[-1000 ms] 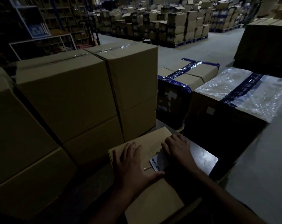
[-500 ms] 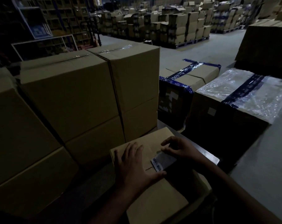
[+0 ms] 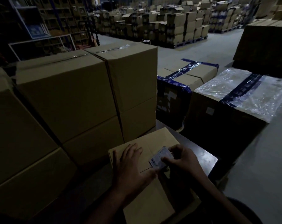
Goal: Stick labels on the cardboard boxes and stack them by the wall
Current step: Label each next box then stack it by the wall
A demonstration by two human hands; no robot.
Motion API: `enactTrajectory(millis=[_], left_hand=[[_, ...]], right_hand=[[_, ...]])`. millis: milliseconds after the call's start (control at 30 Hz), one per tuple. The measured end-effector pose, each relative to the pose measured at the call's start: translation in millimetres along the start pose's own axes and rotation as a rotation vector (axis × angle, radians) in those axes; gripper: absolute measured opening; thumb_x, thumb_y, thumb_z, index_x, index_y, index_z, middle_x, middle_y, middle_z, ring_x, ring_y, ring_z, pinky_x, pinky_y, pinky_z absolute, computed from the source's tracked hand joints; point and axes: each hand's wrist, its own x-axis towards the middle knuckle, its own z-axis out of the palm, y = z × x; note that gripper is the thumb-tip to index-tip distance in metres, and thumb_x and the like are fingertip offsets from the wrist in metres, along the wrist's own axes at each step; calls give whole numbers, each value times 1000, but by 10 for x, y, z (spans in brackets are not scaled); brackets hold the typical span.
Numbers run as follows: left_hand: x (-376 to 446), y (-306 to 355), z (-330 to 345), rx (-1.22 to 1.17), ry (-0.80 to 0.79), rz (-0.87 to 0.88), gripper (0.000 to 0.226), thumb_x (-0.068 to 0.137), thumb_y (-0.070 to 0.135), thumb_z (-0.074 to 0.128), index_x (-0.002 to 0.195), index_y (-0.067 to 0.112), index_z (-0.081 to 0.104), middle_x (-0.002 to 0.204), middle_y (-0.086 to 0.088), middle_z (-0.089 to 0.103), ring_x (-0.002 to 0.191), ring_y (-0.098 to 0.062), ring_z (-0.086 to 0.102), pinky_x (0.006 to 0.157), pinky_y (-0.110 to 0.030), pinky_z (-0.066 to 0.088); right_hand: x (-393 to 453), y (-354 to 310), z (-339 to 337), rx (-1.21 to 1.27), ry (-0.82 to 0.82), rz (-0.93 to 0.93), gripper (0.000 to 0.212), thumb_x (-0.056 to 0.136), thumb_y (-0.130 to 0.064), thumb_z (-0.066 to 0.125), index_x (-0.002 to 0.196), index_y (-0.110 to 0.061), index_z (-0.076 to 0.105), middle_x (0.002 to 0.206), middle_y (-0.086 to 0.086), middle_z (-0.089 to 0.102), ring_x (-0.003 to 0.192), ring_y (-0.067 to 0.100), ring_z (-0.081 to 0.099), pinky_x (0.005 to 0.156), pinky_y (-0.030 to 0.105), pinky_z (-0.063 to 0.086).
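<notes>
**Label going onto the near box; stacking not begun**

The label (image 3: 161, 158), white with a barcode at its near end, lies on the right part of the top of a small cardboard box (image 3: 146, 202) directly in front of the person. Far end appears lifted off the cardboard; light too dim to say how much is stuck down.

Right hand (image 3: 180, 159): fingers curled, thumb and fingertips pinching the label's right side. Left hand (image 3: 130, 165): spread flat, fingers straight, pressing on the box top just left of the label, thumb reaching toward its near corner. Holds nothing.

The box sits on a dark, glossy surface (image 3: 204, 160), not against any wall.

Beyond, to the left: large plain cartons (image 3: 69, 94) stacked two high, no labels visible on the faces shown. To the right: a box with blue tape (image 3: 185, 76) and one under clear film (image 3: 243, 91).

Judgement: mid-labelling on this box. Left to do: smooth the label flat, then carry the box to the stack. Whether the other cartons are labelled cannot be told.
</notes>
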Motion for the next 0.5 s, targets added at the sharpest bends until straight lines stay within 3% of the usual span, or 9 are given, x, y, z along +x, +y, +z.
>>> enactTrajectory(millis=[100,167,233,367,500], left_hand=[[35,-61,73,-139,115,-32,72,91,72,11,137,34,52,147,22,39,141,0,28,122,-48,4],[55,-91,149,-111,166,-35,52,97,46,22,131,31,58,145,15,49,138,-3,36,121,-49,8],[72,-112,202,-88,199,-21,45,96,32,29,127,29,62,141,12,53,137,-7,41,120,-52,12],[89,-156,271,-76,245,-2,49,96,35,25,125,30,64,137,12,56,134,-9,46,119,-54,17],[82,-150,256,-61,224,-12,48,97,36,25,127,32,62,139,14,54,135,-5,41,119,-53,17]], right_hand=[[-13,-12,-6,70,-53,19,22,73,-34,81,70,-31,60,62,-19,65,61,-7,62,56,13,44],[-28,1,-19,165,-93,25,18,73,-32,81,71,-24,65,67,-14,70,64,0,67,59,23,52],[-63,-16,-50,246,-87,0,19,74,-31,81,67,-21,66,64,-6,69,61,7,67,56,26,51],[-142,-78,-117,354,-94,-45,25,77,-26,79,59,-22,61,54,-4,63,52,9,61,52,19,44],[-186,-135,-156,398,-125,-64,18,80,-17,75,66,-17,65,59,-4,65,56,8,63,53,18,45]])
